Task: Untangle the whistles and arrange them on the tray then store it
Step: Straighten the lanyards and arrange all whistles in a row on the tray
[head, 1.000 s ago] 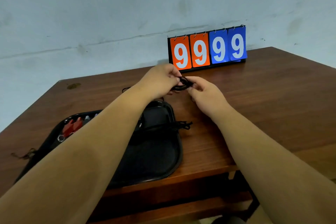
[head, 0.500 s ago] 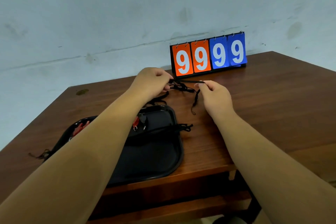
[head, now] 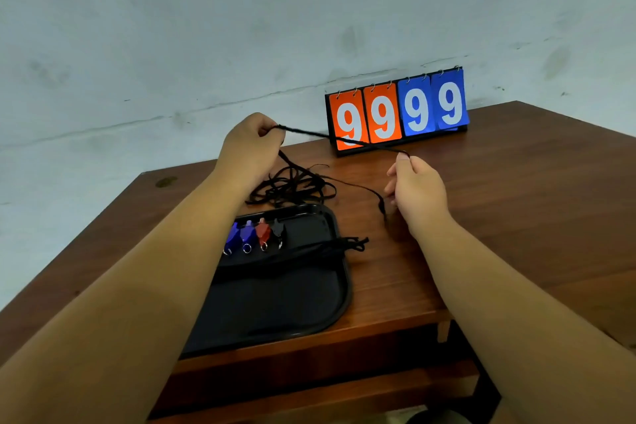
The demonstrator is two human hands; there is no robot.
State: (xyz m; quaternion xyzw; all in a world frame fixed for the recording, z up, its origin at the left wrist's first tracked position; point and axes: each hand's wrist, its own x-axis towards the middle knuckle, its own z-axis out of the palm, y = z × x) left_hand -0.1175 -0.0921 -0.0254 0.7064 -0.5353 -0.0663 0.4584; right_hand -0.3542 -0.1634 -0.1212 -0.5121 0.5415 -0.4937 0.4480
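Compared with half a second ago, you are holding your hands further apart. The black cord (head: 339, 138), then a short slack span, is now running as a straight line between them, above the table (head: 516, 203) and in front of the scoreboard (head: 395, 110). Your left hand (head: 253, 148) is gripping one end with curled fingers. Your right hand (head: 416, 189) is pinching the other end between thumb and forefinger, its remaining fingers loosely bent. From the left hand more cord is dropping into a loose tangle (head: 292, 186) that is lying on the table just beyond the tray (head: 309, 306). One strand is trailing from it to a free end beside your right wrist.

Four whistles (head: 263, 231), mostly covered earlier, are now showing in a row at the far end of the tray: two blue, one red, one black. Their straightened cords are lying across the tray and poking over its right rim.

Your left forearm (head: 165, 279) is covering the left part of the tray, so whatever lies there cannot be told. Your left fingertips are facing away from the camera. The whistle belonging to the stretched cord is not showing, and the strands in the tangle are too fine to count.
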